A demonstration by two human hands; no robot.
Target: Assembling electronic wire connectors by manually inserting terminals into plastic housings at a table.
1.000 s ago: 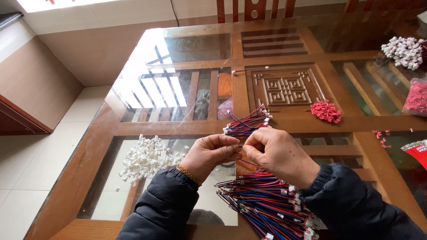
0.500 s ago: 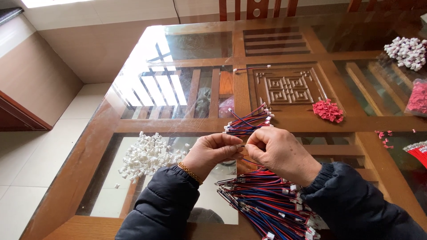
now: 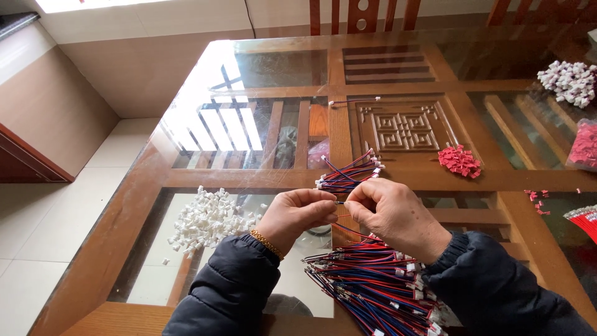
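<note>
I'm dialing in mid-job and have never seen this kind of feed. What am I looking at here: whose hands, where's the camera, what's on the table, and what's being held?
There is no machine: a person works with two bare hands, and the single camera sits on their head, looking down over dark jacket sleeves. The surface is a glass-topped wooden table. The left hand and right hand meet at the fingertips, pinching a thin wire between them; whether a connector is on it is too small to tell. Near the person lies a bundle of red and blue wires. A smaller finished-looking wire bunch lies just beyond the hands. Left is a pile of white plastic connectors; right, a heap of red connectors; far right, another white pile.
</note>
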